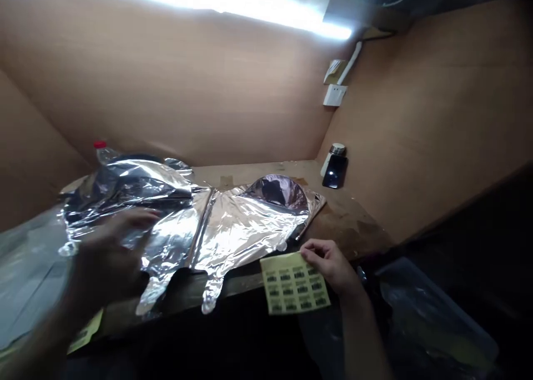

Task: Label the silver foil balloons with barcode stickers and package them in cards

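In my right hand (327, 263) I pinch the top right corner of a yellow sheet of barcode stickers (295, 284), which hangs at the table's front edge. My left hand (112, 258) is smeared by motion over the left part of the foil, so I cannot make out whether its fingers hold anything. Shiny flat foil balloons (250, 230) lie across the table, with tabs hanging over the front edge. More crumpled silver foil (137, 183) is heaped at the left.
A phone (335, 171) and a white bottle with a metal-coloured cap (338, 148) are at the back right. A red-capped clear bottle (102, 152) stands behind the foil. Clear plastic (29, 274) covers the left side. Another yellow sheet (86, 333) shows below my left hand. A translucent bin (437, 313) sits lower right.
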The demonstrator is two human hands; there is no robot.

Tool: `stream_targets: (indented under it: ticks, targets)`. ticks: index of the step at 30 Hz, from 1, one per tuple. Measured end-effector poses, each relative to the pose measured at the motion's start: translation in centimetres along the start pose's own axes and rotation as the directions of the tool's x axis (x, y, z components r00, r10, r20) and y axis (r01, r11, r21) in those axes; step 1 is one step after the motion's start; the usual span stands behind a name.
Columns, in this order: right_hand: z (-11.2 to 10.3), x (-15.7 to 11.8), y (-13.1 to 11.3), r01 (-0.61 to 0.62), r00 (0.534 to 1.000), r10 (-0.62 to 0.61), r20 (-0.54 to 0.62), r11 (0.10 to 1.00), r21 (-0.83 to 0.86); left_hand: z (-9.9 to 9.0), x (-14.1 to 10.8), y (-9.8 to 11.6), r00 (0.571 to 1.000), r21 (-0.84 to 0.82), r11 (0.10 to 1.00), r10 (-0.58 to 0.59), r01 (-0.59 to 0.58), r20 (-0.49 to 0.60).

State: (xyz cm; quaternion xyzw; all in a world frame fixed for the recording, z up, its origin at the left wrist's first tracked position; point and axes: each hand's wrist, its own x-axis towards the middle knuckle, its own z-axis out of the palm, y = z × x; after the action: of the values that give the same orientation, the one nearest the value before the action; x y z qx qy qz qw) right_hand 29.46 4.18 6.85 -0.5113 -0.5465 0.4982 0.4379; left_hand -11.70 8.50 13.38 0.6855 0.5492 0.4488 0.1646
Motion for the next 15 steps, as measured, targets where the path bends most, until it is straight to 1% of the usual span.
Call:
stream_targets:
  ticks: [1,2,3,4,5,6,7,8,9,10,11,13,15]
  targets:
    - [1.2,-0.6,-0.5,-0.022,0.999,0.021,0.026,0.999,0.045,1.9,-1.7,1.5,0.990,-0.052,0.992,0.121,-0.118,0.069]
    - [2.5,-1.0,-0.8,-0.039,0.998,0.035,0.044,0.995,0.089,3.8,-3.2,2.7,0.954,-0.136,0.979,0.184,-0.155,0.238]
    - [3.8,-1.3,-1.1,-0.049,0.998,0.042,0.055,0.990,0.129,5.5,-4.6,3.7,0.901,-0.182,0.976,0.186,-0.122,0.391]
    - [5.0,-1.4,-1.2,-0.050,0.998,0.042,0.053,0.986,0.161,7.1,-5.8,4.3,0.844,-0.233,0.970,0.186,-0.075,0.503]
    - [6.1,-1.4,-1.3,-0.046,0.999,0.040,0.037,0.982,0.181,8.3,-6.6,4.5,0.810,-0.278,0.961,0.166,-0.005,0.562]
    - [6.9,-1.4,-1.4,-0.033,0.999,0.031,0.011,0.982,0.184,9.2,-7.1,4.5,0.795,-0.310,0.948,0.134,0.072,0.591]
    - [7.5,-1.4,-1.4,-0.012,1.000,0.014,-0.010,0.985,0.173,9.7,-7.4,4.2,0.797,-0.342,0.929,0.098,0.141,0.596]
    - [7.8,-1.4,-1.4,0.018,1.000,-0.017,-0.010,0.990,0.142,9.8,-7.4,3.8,0.810,-0.366,0.909,0.060,0.197,0.584]
    - [7.9,-1.3,-1.5,0.062,0.998,-0.063,0.017,0.994,0.088,9.7,-7.3,3.4,0.819,-0.379,0.894,0.027,0.237,0.574]
    - [7.9,-1.2,-1.6,0.121,0.990,-0.122,0.072,0.992,0.018,9.3,-7.2,3.0,0.824,-0.385,0.885,0.003,0.261,0.566]
    - [7.8,-1.1,-1.8,0.192,0.973,-0.182,0.143,0.980,-0.056,8.9,-7.1,2.7,0.828,-0.389,0.878,-0.013,0.277,0.561]
    - [7.7,-0.7,-2.0,0.329,0.919,-0.271,0.286,0.928,-0.177,7.9,-7.1,2.5,0.821,-0.405,0.853,-0.046,0.329,0.569]
    - [7.9,-0.1,-2.1,0.406,0.875,-0.305,0.377,0.885,-0.227,7.1,-7.2,2.4,0.793,-0.432,0.798,-0.091,0.420,0.603]
